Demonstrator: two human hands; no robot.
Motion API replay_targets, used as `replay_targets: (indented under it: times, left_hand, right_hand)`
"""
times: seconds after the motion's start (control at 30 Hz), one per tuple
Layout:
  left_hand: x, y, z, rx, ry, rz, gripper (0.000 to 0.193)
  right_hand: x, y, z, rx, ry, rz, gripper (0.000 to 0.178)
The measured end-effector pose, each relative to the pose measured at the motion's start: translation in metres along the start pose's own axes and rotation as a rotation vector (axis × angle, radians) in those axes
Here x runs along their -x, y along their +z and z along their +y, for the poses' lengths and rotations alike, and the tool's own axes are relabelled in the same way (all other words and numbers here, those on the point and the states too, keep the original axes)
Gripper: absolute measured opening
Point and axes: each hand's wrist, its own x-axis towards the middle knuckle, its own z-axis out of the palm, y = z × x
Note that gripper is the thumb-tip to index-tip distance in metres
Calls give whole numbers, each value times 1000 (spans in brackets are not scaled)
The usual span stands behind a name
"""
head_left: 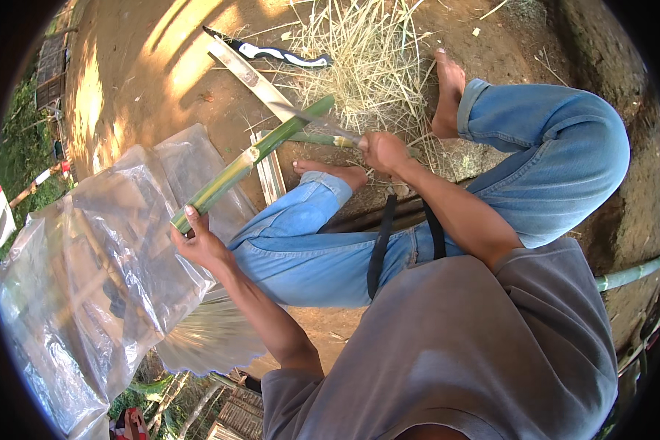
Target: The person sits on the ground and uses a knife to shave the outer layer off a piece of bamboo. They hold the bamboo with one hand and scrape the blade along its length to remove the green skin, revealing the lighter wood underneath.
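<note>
My left hand (202, 246) is closed around the lower end of a split length of green bamboo (224, 182), which slants up and away to the right with a pale node midway. My right hand (385, 152) is wrapped round the handle of a long knife, most of it hidden by the fingers. The knife's grey blade (337, 130), slightly blurred, reaches left to the far part of the bamboo; I cannot tell if the two touch. A thinner green bamboo stick (315, 138) with a node lies just under the blade.
Beyond my hands are pale shavings (367, 59), a saw with a black-and-white handle (286, 55) and a split bamboo strip (249, 77). More pale strips (270, 172) lie by my bare foot (334, 174). Clear plastic sheeting (125, 220) covers the left; a bamboo pole (631, 273) is at right.
</note>
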Motion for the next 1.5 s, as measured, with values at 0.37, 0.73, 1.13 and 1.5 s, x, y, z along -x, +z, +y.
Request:
replay_targets:
  times: [0.37, 0.73, 1.13, 1.5]
  left_hand:
    - [-9, -15, 5, 22, 206, -299, 51]
    - [-10, -17, 3, -56, 265, -292, 32]
    - [3, -11, 13, -176, 404, -262, 24]
    - [19, -9, 8, -288, 422, -148, 43]
  right_hand:
    - [39, -19, -59, -142, -260, -232, 16]
    - [24, -1, 0, -33, 18, -135, 22]
    - [89, -40, -89, -263, -315, -26, 25]
    - [94, -34, -53, -120, -155, -117, 22]
